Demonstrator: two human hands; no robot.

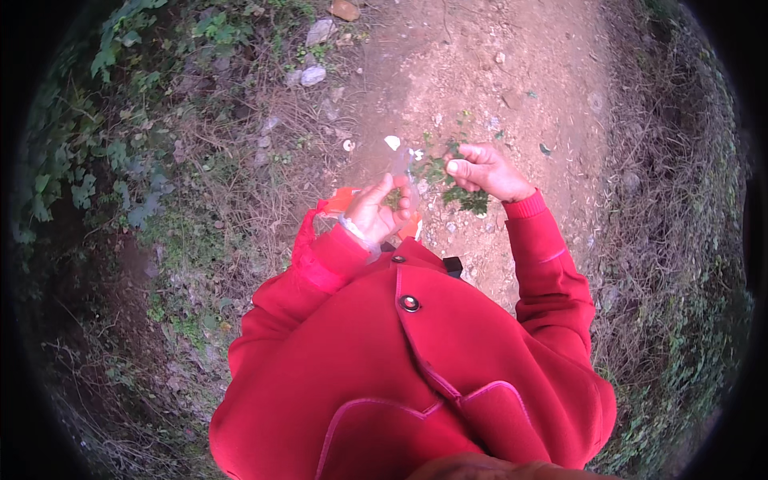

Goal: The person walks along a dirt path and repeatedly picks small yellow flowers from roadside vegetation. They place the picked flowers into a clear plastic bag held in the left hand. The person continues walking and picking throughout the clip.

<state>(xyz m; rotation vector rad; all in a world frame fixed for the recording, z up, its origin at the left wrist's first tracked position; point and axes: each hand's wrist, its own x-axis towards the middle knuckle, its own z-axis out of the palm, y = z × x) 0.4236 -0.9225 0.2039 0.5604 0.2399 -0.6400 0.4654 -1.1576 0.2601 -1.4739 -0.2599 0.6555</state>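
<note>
My right hand point(489, 172) pinches a leafy green sprig point(465, 199) between thumb and fingers, with leaves spreading above and below the grip. Left of it, my left hand point(384, 210) has its fingers curled around a thin, clear plastic piece, perhaps a bag point(403, 165), and some small greenery shows at its palm. Clear plastic also rings the left wrist. An orange and white bag point(339, 201) hangs beside and below the left hand, partly hidden by it. Both sleeves belong to a red buttoned coat point(360, 348).
A dirt path point(540, 78) with small stones runs ahead. Pale rocks point(313, 75) lie along its left edge, by leafy vines point(144, 192). Dry brush point(660, 198) borders the right side. White scraps point(392, 143) and a loose leaf point(545, 149) lie on the ground.
</note>
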